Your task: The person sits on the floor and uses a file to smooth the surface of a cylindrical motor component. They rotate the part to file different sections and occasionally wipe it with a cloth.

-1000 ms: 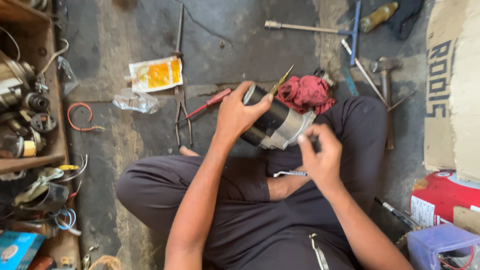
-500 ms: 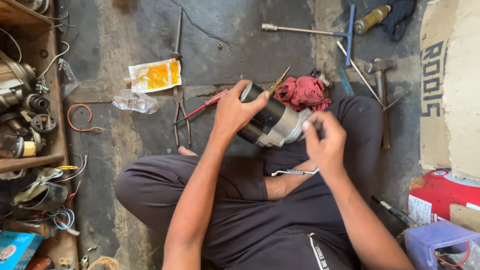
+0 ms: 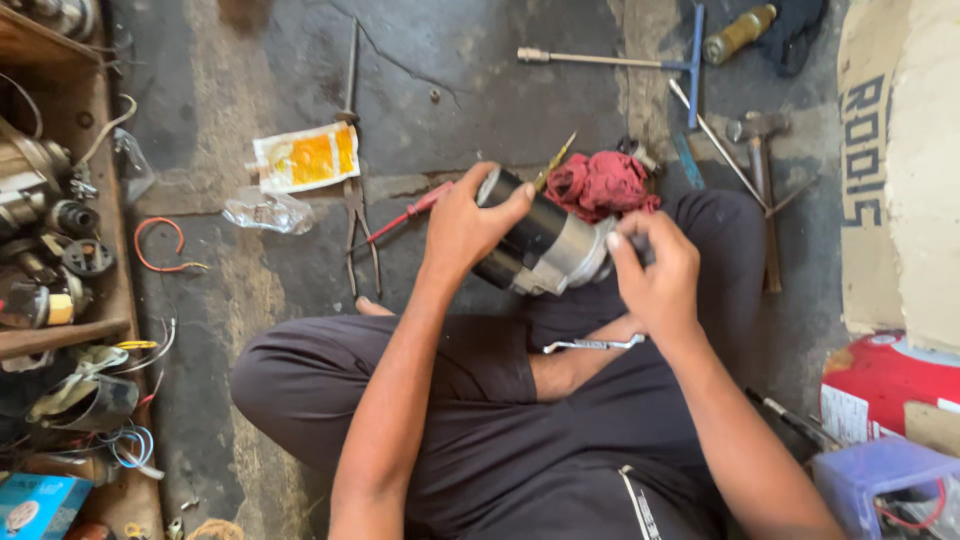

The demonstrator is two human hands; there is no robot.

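Head camera view: a seated person's left hand (image 3: 462, 228) wraps the black body of a cylindrical motor (image 3: 540, 245) held above the lap, right hand (image 3: 655, 272) pinching its silver end; it looks heavy, rigid, smooth, best gripped around the barrel.

The black and silver cylindrical motor (image 3: 540, 245) sits between the left hand (image 3: 465, 225) and right hand (image 3: 655, 275). Beyond the right hand lies a crumpled red rag (image 3: 600, 185); left of the left hand, a red-handled screwdriver (image 3: 405, 213) and steel pliers (image 3: 358, 225).
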